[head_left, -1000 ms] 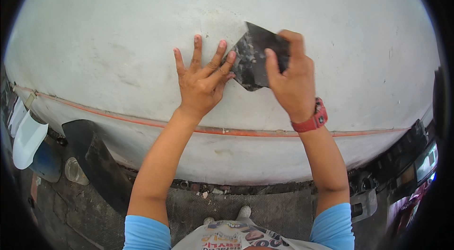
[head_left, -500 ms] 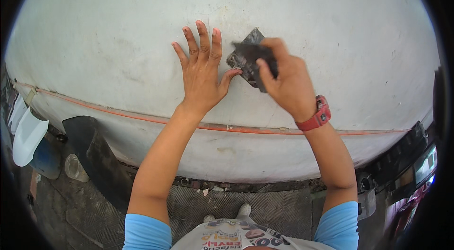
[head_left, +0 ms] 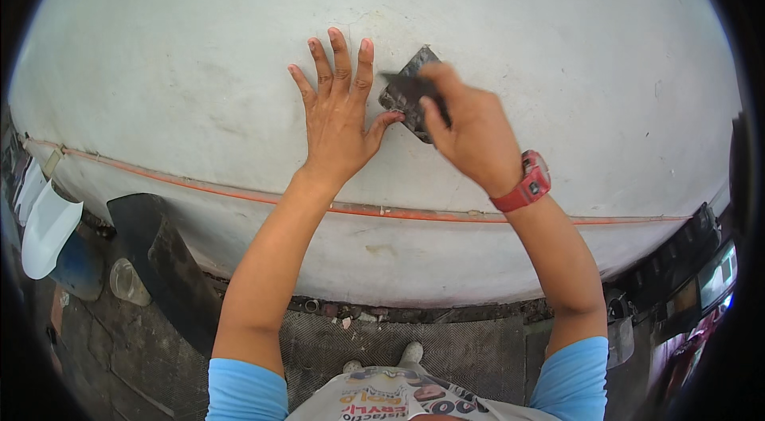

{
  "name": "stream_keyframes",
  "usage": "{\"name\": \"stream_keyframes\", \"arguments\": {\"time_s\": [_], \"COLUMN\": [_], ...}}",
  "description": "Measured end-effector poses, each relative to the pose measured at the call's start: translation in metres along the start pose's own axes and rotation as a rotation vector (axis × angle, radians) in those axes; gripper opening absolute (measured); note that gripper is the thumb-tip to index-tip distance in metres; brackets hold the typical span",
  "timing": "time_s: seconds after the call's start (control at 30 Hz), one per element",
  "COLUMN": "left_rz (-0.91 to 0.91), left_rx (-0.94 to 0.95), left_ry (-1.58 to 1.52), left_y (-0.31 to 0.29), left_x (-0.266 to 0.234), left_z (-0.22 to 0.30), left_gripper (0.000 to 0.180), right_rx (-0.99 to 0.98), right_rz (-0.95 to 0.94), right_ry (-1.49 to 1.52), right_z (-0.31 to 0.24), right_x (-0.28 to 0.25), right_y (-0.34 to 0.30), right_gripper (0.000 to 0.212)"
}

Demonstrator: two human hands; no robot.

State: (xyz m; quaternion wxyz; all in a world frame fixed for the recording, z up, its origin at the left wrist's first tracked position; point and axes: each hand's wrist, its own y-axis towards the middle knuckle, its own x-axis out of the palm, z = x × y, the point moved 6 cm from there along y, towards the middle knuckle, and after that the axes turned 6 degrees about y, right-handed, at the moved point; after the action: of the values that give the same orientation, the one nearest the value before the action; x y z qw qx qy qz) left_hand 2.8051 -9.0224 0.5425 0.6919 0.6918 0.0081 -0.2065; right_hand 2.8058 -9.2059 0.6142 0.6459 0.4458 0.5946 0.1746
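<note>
My left hand lies against a pale, scuffed panel with its fingers spread. Its thumb touches the left lower edge of a dark, smeared square plate, which rests on the panel. Over that plate, my right hand grips a thin dark flat blade between thumb and fingers. Motion blurs the blade and fingertips, and I cannot tell whether the blade touches the plate. The blade and right hand cover part of the plate.
An orange-red strip crosses the panel below my hands. At left are a black curved panel, a white curved piece and a clear tub. Small debris lies along the panel's foot. Dark parts stand at right.
My right hand and the blade have shifted slightly left across the plate. The plate has moved a little left and up, while my left hand stays nearly in place.
</note>
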Motion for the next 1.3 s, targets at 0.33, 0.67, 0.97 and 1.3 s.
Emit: {"name": "stream_keyframes", "arguments": {"time_s": [0.33,0.67,0.97,1.3], "left_rz": [0.001,-0.027,-0.095,-0.121], "left_rx": [0.001,0.103,0.121,0.115], "left_ry": [0.031,0.143,0.165,0.190], "left_y": [0.001,0.008,0.017,0.016], "left_x": [-0.002,-0.008,-0.010,-0.009], "left_z": [-0.001,0.007,0.009,0.014], "left_gripper": [0.123,0.096,0.079,0.089], "right_rx": [0.110,0.308,0.256,0.174], "right_rz": [0.141,0.235,0.309,0.299], "right_ry": [0.059,0.197,0.111,0.101], "right_z": [0.011,0.033,0.034,0.031], "right_x": [-0.009,-0.018,-0.013,-0.004], "right_y": [-0.015,-0.044,-0.059,-0.066], "right_gripper": [0.032,0.031,0.031,0.030]}}
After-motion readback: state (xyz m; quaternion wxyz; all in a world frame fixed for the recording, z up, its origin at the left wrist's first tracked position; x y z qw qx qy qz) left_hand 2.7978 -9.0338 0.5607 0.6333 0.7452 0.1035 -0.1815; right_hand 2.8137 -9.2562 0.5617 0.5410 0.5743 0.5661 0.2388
